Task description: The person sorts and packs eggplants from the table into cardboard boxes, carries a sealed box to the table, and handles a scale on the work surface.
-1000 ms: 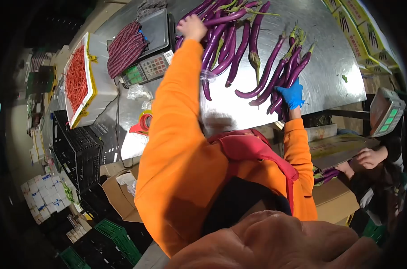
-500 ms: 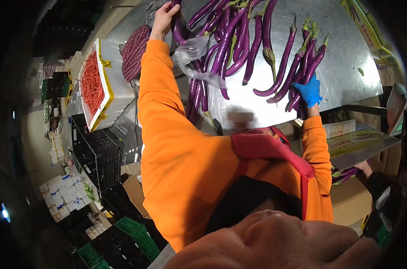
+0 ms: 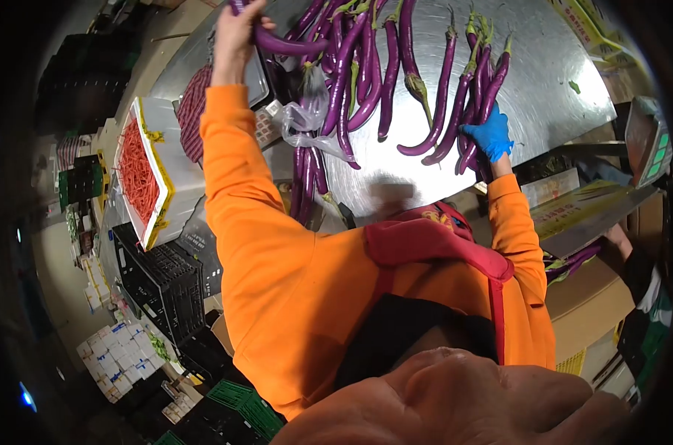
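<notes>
My bare left hand (image 3: pixel 236 37) is closed around a long purple eggplant (image 3: pixel 292 46) at the table's upper left, the eggplant's free end pointing right. Below it, a crumpled clear plastic bag (image 3: pixel 310 122) lies against several eggplants (image 3: pixel 307 182) at the table's near edge. More eggplants (image 3: pixel 344 63) with green stems spread across the metal table (image 3: pixel 559 89). On the right, my right hand (image 3: pixel 492 136), in a blue glove, grips the lower ends of a small bunch of eggplants (image 3: pixel 481 93); its fingertips are partly hidden.
Left of the table stand a white foam box (image 3: pixel 162 185) of thin red produce and a black crate (image 3: pixel 162 274). A red-striped cloth bundle (image 3: pixel 194 111) lies nearby. At right are a digital display (image 3: pixel 659 157), a cardboard box (image 3: pixel 588 297) and another person's hand (image 3: pixel 617 241).
My left hand has moved up and left with the eggplant, which has swung from nearly upright to sideways. The whole view has shifted slightly. My right hand stays at its bunch.
</notes>
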{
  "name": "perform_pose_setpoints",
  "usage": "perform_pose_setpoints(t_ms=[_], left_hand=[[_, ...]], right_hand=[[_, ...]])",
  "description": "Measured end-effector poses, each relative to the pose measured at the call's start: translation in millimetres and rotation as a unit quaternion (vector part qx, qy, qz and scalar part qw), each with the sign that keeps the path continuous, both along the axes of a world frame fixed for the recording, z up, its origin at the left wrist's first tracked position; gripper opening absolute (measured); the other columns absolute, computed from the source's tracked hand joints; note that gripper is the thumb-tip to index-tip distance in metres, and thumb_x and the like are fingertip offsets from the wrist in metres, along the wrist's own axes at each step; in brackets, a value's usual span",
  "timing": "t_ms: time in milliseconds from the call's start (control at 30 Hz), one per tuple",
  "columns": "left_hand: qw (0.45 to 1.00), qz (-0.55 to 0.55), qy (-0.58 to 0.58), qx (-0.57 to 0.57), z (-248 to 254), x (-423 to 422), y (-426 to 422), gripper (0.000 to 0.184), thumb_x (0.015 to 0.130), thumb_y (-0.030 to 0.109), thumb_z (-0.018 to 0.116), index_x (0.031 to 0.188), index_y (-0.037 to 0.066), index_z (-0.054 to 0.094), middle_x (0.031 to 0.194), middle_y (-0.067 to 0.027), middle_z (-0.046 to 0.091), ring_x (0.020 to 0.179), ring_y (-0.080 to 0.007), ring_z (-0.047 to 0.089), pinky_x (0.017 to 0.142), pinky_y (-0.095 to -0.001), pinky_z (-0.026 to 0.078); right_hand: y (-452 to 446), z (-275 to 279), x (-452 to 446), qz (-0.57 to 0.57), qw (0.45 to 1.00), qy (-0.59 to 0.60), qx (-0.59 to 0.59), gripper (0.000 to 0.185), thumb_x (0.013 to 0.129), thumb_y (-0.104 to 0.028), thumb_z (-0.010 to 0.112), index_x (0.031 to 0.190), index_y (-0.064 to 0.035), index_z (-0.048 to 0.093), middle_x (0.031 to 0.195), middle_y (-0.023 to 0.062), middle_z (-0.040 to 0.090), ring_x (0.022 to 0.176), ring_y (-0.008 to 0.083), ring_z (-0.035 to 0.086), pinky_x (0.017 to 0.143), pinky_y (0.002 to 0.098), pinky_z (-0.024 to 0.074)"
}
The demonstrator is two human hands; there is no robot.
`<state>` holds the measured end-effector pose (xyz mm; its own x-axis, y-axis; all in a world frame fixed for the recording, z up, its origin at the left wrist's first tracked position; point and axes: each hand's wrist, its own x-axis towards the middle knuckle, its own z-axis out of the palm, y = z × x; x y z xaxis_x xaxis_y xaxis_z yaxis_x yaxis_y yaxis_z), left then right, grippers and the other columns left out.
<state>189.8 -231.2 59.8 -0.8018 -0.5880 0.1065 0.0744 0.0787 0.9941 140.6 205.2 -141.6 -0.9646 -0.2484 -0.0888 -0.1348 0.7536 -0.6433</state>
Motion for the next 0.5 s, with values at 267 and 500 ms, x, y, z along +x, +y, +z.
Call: perform_pose_setpoints(t_ms=[267, 500], left_hand=[[0.965, -0.178, -0.154, -0.118, -106.6, -0.5, 228.7, 0.041, 0.075, 0.028, 0.063, 0.098, 0.000, 0.044, 0.072, -0.0083, 0.054, 0.054, -0.0192, 0.055, 0.052, -0.0337, 0.048], [0.937, -0.174, -0.222, -0.208, -178.1, -18.0, 303.2, 0.051, 0.080, 0.038, 0.053, 0.112, -0.001, 0.044, 0.112, -0.0225, 0.049, 0.110, -0.0334, 0.047, 0.092, -0.0448, 0.036]], right_hand=[[6.1, -9.6, -4.6, 0.020, 0.999, 0.000, -0.028, 0.080, 0.053, -0.024, 0.083, 0.119, 0.0007, 0.046, 0.098, 0.0220, 0.062, 0.088, 0.0334, 0.063, 0.078, 0.0376, 0.0509], [24.2, -33.7, -17.1, 0.068, 0.983, -0.014, -0.168, 0.069, 0.059, -0.018, 0.079, 0.118, -0.0002, 0.048, 0.095, 0.0162, 0.063, 0.080, 0.0292, 0.064, 0.073, 0.0344, 0.0516]])
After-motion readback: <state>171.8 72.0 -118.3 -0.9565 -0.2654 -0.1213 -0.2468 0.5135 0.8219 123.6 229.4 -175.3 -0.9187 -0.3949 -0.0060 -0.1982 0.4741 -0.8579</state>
